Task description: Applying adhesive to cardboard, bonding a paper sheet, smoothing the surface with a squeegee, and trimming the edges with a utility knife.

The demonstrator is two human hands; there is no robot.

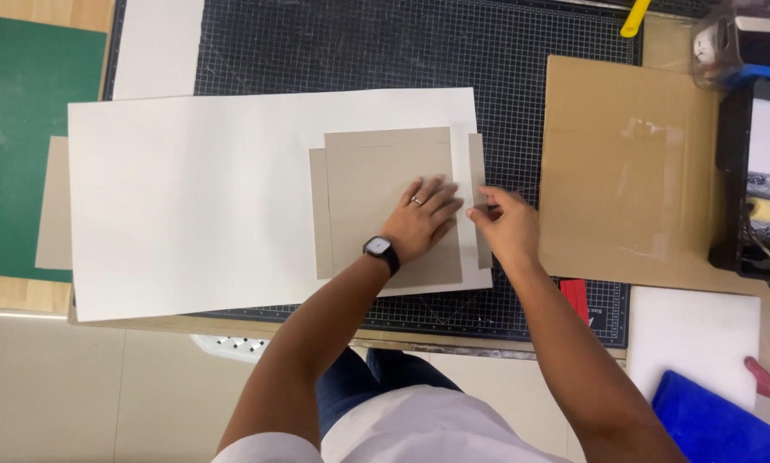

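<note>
A grey cardboard panel (376, 184) lies on a large white sheet (196, 206) spread over a black gridded cutting mat (385, 51). My left hand (421, 219), with a ring and a black wristwatch, presses flat on the panel, fingers spread. A narrow grey cardboard strip (478, 176) lies along the panel's right side. My right hand (505, 225) pinches that strip at its middle. Another narrow grey strip (319, 214) lies along the panel's left side.
A brown cardboard sheet (629, 167) lies right of the mat. A paint roller in a black tray (766, 206) stands at the far right. A blue cloth (715, 424), a red tool (575, 296), a green mat (25, 129) and another grey board (55, 206) are around.
</note>
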